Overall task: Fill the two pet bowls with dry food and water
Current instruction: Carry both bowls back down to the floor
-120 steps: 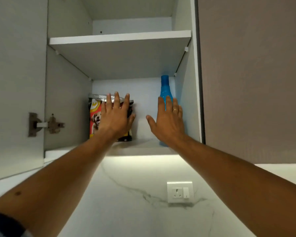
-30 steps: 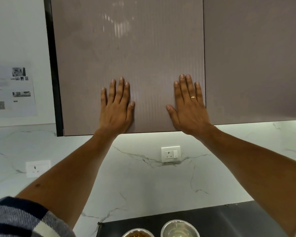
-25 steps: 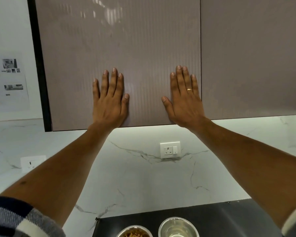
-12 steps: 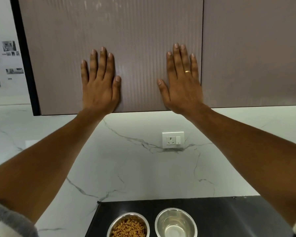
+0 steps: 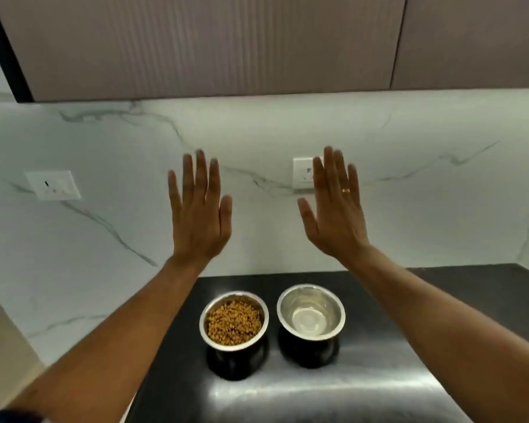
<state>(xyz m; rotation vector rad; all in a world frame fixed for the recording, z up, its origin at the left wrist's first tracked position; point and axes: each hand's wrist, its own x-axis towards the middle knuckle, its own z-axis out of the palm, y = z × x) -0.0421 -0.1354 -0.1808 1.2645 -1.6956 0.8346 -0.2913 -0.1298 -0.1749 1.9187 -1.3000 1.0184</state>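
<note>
Both hands are raised with fingers straight and spread, holding nothing: the left hand (image 5: 199,219) at 11 o'clock, the right hand (image 5: 336,215) at 1 o'clock, before the marble wall (image 5: 119,239). Below, at 6 o'clock on the dark bench (image 5: 379,377), the food bowl (image 5: 234,320) stands just beside the water bowl (image 5: 311,312).

Bare forearms; gold ring (image 5: 345,190) on right grip (image 5: 336,218); dark cuff (image 5: 9,418) at left.
</note>
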